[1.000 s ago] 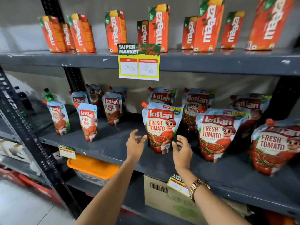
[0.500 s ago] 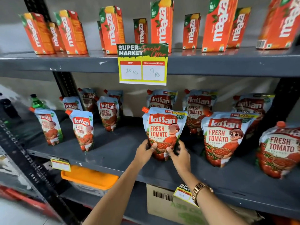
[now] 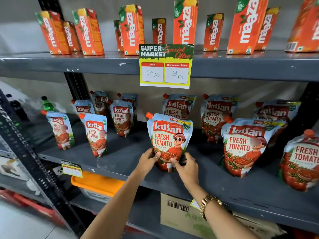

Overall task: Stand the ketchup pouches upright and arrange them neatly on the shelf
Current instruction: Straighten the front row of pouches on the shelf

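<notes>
Right now both hands clasp the bottom of one ketchup pouch [image 3: 168, 140]: the left hand [image 3: 149, 160] curls around its lower left corner with the thumb across the front, and the right hand [image 3: 187, 168] wraps the lower right corner, fingers closed against the foil. A gold watch [image 3: 208, 204] sits on the right wrist. The held pouch stands upright near the front edge of the grey middle shelf [image 3: 124, 161], its orange spout at the upper left. Just to the right of it stands another front-row pouch [image 3: 246, 145], and farther right a third [image 3: 302, 161] leans at the frame edge. Behind the held pouch, against the back wall, are two more pouches [image 3: 178, 106] [image 3: 215, 116], upright. To the left of it, well apart, a smaller pouch [image 3: 95, 134] stands near the front, another [image 3: 59, 130] beyond that, with a cluster of small pouches [image 3: 121, 117] farther back. Above the held pouch, a price card [image 3: 165, 66] hangs from the upper shelf, which carries orange juice cartons [image 3: 184, 21]. Below it, an orange-lidded tub [image 3: 96, 184] and a cardboard box [image 3: 179, 211] sit on the lower shelf.
</notes>
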A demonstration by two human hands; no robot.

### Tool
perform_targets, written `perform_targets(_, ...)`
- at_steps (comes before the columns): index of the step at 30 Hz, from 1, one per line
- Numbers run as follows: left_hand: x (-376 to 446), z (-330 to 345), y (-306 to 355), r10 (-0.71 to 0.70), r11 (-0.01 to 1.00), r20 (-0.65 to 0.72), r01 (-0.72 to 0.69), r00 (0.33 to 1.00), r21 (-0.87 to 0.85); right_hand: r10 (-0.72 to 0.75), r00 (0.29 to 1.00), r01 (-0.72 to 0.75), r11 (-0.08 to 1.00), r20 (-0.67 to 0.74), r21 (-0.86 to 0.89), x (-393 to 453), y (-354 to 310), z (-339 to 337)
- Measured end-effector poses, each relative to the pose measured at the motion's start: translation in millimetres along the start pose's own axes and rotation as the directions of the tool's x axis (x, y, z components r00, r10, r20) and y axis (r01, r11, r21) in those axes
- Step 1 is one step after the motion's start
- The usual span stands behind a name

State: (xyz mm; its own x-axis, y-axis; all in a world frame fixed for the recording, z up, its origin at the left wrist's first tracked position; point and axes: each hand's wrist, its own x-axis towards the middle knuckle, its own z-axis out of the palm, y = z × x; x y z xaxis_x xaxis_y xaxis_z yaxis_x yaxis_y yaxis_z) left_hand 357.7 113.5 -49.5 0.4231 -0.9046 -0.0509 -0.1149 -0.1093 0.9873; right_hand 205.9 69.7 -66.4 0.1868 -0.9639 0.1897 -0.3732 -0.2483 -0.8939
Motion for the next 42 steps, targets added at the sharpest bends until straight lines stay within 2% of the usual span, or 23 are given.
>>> perform_targets(9,-10,-9,0,-0.019,0.999,-0.053,0.017,0.998,-0.038,-0.03,0.999,0.03,0.999,0.023,-0.018,-10,-10,11)
perform_targets(13,-14,-6,0,-0.02,0.999,-0.095,0.016,0.995,-0.038,-0.011,0.997,0.014,0.999,0.081,-0.045,-8,-11,7)
perform_targets(17,-23,-1,1,-0.034,0.998,-0.238,0.023,0.971,-0.051,0.005,0.989,0.008,0.996,0.15,-0.084,-6,-11,-2)
perform_targets(20,-38,4,-1,0.091,0.986,-0.433,-0.022,0.897,0.163,0.047,0.986,-0.039,0.998,0.159,-0.055,-6,-8,-13)
perform_targets(23,-53,16,0,0.233,0.949,-0.514,-0.077,0.826,0.307,0.051,0.996,-0.051,0.999,0.077,-0.001,-4,-7,-31)
perform_targets(29,-65,53,12,0.265,0.949,-0.464,-0.144,0.845,0.281,-0.001,0.987,0.01,0.999,-0.163,0.054,-2,0,-71)
perform_targets(35,-66,94,33,0.267,0.952,-0.379,-0.182,0.886,0.247,-0.064,0.929,0.072,0.997,-0.363,0.008,-5,13,-113)
perform_targets(38,-62,114,36,0.268,0.952,-0.348,-0.192,0.898,0.239,-0.046,0.904,0.037,0.999,-0.424,-0.03,-6,20,-134)
perform_targets(42,-60,145,39,0.265,0.951,-0.284,-0.201,0.921,0.236,-0.024,0.905,0.013,0.999,-0.426,-0.03,-4,38,-160)
